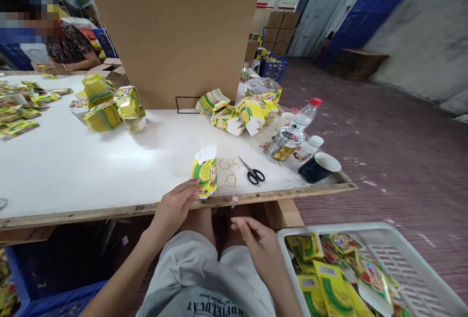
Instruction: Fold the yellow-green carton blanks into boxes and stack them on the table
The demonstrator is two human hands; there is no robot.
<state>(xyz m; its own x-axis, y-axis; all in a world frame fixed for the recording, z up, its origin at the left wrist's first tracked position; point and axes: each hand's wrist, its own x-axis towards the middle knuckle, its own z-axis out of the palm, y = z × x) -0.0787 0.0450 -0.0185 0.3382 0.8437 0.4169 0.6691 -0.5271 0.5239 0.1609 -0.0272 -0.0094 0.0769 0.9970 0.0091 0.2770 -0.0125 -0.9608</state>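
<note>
My left hand (179,203) lies at the table's front edge, with its stretched fingertips on the lower left corner of a yellow and green printed carton (205,173). The carton lies on the table with its white flap pointing away from me. Over my lap is my right hand (252,239), its fingers loosely bent and thumb apart, with nothing visible in it. Just right of the carton are several thin rubber bands (230,179) and a pair of black-handled scissors (253,173).
Folded carton stacks (100,105) and more cartons (243,114) stand along a tall cardboard sheet (175,34). A dark mug (318,168), jar (285,144) and bottle (305,117) crowd the right corner. A white basket (380,227) holds yellow packs. Another person sits far left.
</note>
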